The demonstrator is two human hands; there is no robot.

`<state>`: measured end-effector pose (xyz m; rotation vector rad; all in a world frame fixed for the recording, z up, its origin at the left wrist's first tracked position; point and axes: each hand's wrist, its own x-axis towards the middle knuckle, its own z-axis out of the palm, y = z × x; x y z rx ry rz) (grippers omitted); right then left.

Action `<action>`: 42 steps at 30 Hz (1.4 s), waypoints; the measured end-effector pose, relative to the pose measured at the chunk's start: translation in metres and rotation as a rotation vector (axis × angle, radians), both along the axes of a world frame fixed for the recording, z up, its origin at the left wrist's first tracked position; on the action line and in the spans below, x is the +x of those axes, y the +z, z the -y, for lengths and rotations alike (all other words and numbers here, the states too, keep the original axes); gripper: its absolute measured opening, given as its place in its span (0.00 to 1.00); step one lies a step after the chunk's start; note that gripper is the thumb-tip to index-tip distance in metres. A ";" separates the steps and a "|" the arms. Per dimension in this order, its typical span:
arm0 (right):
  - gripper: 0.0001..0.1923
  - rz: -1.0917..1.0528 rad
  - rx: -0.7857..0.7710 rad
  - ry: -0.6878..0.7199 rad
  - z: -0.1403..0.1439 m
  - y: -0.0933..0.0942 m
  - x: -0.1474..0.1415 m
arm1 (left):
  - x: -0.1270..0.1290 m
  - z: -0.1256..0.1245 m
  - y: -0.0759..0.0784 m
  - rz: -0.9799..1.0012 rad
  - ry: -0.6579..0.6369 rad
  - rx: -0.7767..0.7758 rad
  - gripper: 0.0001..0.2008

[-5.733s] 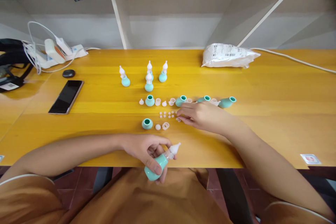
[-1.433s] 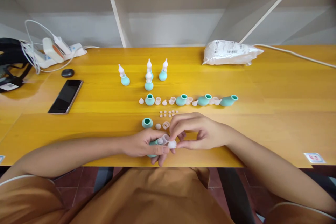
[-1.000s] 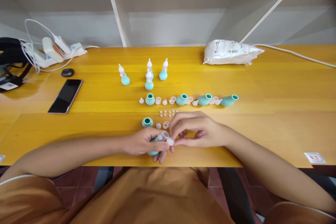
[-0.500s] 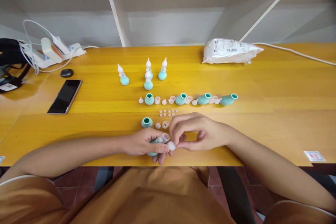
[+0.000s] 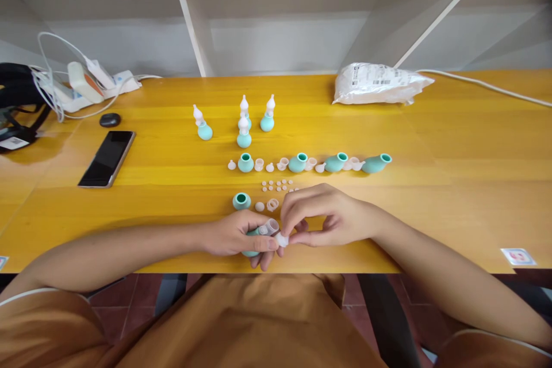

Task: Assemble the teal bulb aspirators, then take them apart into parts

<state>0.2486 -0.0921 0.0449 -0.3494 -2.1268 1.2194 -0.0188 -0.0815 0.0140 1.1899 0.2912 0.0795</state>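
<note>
Centrally, at the near edge of the yellow table (image 5: 431, 184), the left hand (image 5: 235, 236) closes around a teal bulb (image 5: 250, 244), whose clear collar (image 5: 271, 225) protrudes past the thumb. The right hand (image 5: 328, 218) pinches a small white tip (image 5: 282, 239) between thumb and forefinger, just beside the collar's open mouth. Holding the bulb low and close to the body appears to steady it, while the fingertip pinch suits so small a part. The bulb's long axis lies nearly level, slightly raised toward its mouth; the mouth points to the person's right and a little away, toward the other hand. Whether the tip already touches the collar cannot be told.

Beyond the hands lie loose parts: a lone open bulb (image 5: 241, 201) with a white cap (image 5: 259, 206) and a clear ring (image 5: 272, 204) beside it, a cluster of tiny white discs (image 5: 276, 186), and a row of four open bulbs (image 5: 297, 163) interleaved with clear pieces, mouths up or tipped rightward. Farther back stand four finished units (image 5: 244, 126), tips upright. Well apart to the left rest a phone (image 5: 107, 158), a dark earbud case (image 5: 110, 120) and a power strip (image 5: 92, 83); a white bag (image 5: 379, 83) lies at far right.
</note>
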 end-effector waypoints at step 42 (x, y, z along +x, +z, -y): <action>0.16 0.851 0.476 -0.594 -0.012 -0.001 0.029 | -0.002 0.002 -0.003 -0.010 -0.037 0.034 0.27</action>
